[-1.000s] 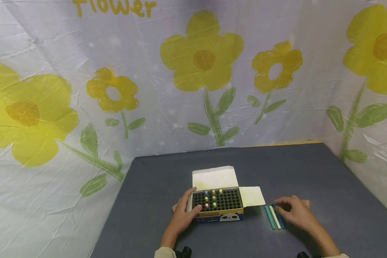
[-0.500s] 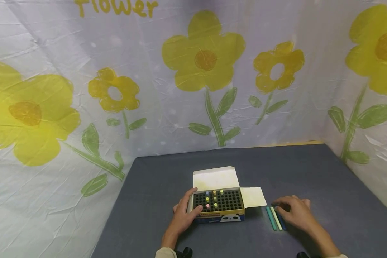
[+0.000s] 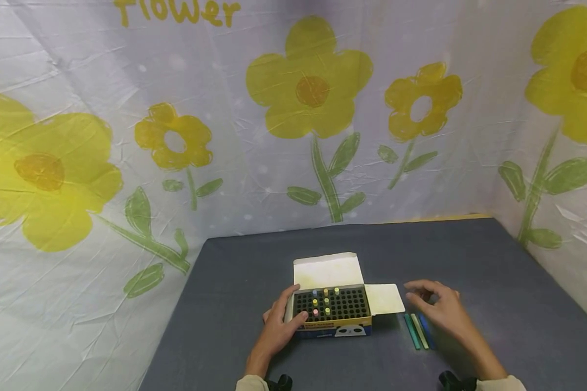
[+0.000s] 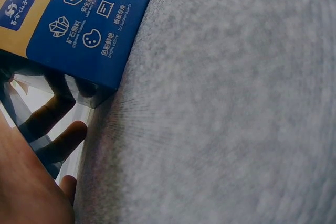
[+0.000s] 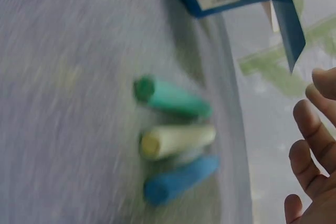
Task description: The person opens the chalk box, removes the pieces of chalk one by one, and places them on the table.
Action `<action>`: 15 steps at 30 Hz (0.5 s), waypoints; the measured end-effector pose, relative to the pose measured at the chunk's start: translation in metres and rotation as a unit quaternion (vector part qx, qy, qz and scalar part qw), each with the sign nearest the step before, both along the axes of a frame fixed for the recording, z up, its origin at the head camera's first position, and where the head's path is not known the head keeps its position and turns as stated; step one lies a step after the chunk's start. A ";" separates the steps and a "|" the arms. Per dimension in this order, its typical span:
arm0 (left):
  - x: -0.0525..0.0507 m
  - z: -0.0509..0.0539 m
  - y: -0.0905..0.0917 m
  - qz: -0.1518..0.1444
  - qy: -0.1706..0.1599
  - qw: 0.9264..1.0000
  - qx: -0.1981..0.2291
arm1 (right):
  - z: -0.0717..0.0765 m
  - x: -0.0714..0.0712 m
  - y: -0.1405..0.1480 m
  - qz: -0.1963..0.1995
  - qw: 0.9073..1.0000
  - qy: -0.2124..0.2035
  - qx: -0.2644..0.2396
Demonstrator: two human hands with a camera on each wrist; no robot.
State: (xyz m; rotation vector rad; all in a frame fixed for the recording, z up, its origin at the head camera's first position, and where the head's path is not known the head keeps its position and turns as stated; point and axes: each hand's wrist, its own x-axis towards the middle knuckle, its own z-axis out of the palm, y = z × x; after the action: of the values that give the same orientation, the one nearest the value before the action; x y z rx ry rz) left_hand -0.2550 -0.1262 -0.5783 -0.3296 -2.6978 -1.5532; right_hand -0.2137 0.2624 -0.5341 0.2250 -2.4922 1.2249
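Note:
An open chalk box point(image 3: 318, 332) stands on the table, its black grid insert bearing several coloured chalk sticks point(image 3: 327, 311). My left hand point(image 3: 274, 332) holds the box at its left end, thumb over the near rim and index finger at the far corner. In the left wrist view, bent fingers point(image 4: 68, 142) show by the box's blue side. A green chalk point(image 5: 176, 99), a cream chalk point(image 5: 181, 141) and a blue chalk point(image 5: 184, 178) lie side by side on the table. My right hand point(image 3: 445, 310) hovers just beyond them, fingers loosely bent, holding nothing visible.
The box's white lid point(image 3: 326, 271) is folded back behind it, and a side flap point(image 3: 384, 299) sticks out right, near the right hand. Dark cloth covers the table point(image 3: 254, 271). A flower-printed curtain point(image 3: 225, 179) hangs at the back and sides.
My right hand has left the blue chalk and moved up and slightly left toward the flap. All three loose chalks still lie on the table. The left hand keeps its hold.

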 end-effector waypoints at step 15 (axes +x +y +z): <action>0.000 0.000 -0.001 -0.010 0.000 1.000 0.005 | 0.010 -0.010 -0.052 0.042 0.997 0.036 -0.051</action>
State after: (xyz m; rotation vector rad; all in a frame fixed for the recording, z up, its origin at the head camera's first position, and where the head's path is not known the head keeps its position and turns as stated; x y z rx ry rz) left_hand -0.2547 -0.1272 -0.5780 -0.3591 -2.6931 -1.5715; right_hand -0.2235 0.2109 -0.5244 0.3432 -2.3730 1.3491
